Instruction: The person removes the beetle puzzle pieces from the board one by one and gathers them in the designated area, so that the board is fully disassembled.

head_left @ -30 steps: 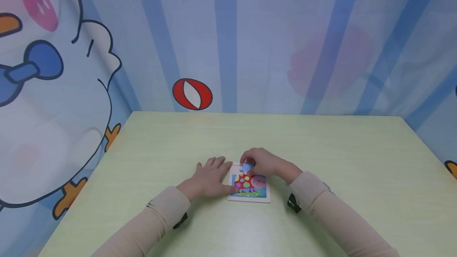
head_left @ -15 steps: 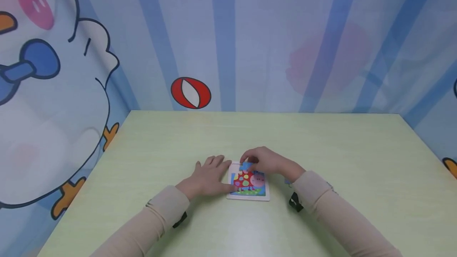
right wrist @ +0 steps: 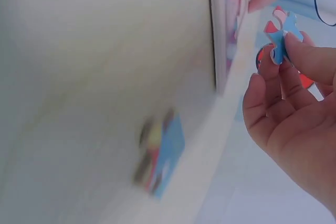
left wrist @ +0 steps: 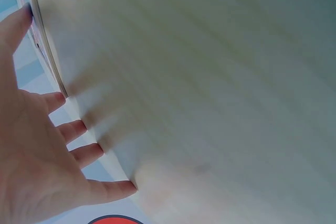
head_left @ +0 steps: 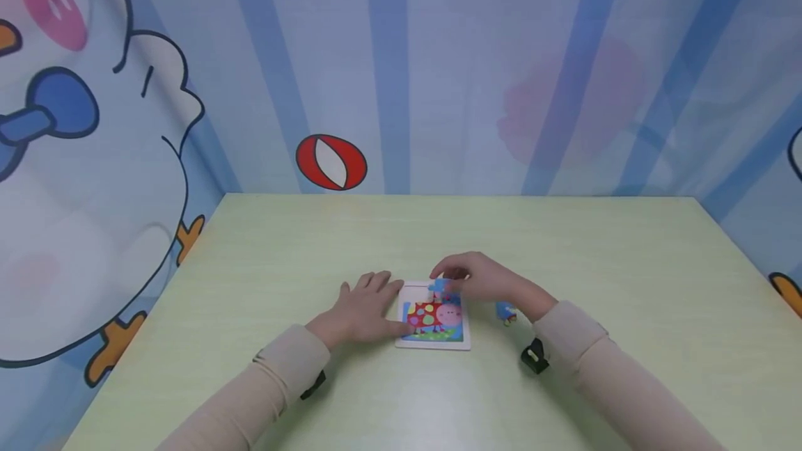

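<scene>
Your right hand pinches a blue jigsaw piece above the upper part of the puzzle tray; your left hand, fingers spread, touches the tray. You seem to be fitting this piece; next, align it and press.

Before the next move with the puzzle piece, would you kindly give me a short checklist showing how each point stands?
1. Left hand touching the tray: ok, at its left side.
2. Right hand gripping the held piece: ok, pinched.
3. Held piece raised off the tray: ok.
4. Held piece matches its gap: cannot tell, the right hand hides part.
5. Every piece in the tray: not ok, a loose piece lies right of it.
</scene>
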Tool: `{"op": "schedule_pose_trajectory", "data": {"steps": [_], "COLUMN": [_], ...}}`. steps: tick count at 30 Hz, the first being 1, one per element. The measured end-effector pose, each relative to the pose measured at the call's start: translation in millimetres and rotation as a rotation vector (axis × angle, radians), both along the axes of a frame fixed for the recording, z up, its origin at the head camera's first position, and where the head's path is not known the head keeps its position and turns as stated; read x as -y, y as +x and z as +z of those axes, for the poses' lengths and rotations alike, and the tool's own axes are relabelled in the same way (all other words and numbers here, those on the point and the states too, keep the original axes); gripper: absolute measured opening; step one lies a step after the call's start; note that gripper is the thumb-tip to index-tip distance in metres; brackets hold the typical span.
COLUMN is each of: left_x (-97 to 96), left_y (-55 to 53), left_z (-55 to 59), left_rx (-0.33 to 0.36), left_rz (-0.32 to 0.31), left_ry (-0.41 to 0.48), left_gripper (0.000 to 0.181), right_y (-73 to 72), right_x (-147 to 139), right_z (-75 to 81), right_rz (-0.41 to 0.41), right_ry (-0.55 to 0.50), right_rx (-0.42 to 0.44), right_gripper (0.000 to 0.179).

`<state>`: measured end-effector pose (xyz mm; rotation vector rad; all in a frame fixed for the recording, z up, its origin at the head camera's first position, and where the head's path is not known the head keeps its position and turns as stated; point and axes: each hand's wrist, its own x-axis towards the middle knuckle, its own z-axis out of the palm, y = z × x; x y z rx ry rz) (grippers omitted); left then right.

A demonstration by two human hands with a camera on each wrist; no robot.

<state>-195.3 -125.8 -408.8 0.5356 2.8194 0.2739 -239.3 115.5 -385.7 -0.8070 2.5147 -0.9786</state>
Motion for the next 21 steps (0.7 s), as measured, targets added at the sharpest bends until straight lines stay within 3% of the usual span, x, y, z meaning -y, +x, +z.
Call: {"op": "schedule_pose_trajectory", "data": {"steps": [14, 21], "left_x": [-0.6, 0.7], "left_y": [0.4, 0.0], "left_z": [3.5, 2.6], "left_rx": [-0.003, 0.003], "left_rz": [0.007, 0.005], "left_ry": [-0.007, -0.002], "left_gripper": [0.085, 0.085], "right_y": [19.2, 27.1], "right_x": [-78.9, -107.1], "right_z": [17.3, 19.6], "right_rz": [-0.019, -0.022], "right_ry": [0.005, 0.037], "right_rx": [-0.053, -0.015], "right_gripper": [0.024, 0.021]}}
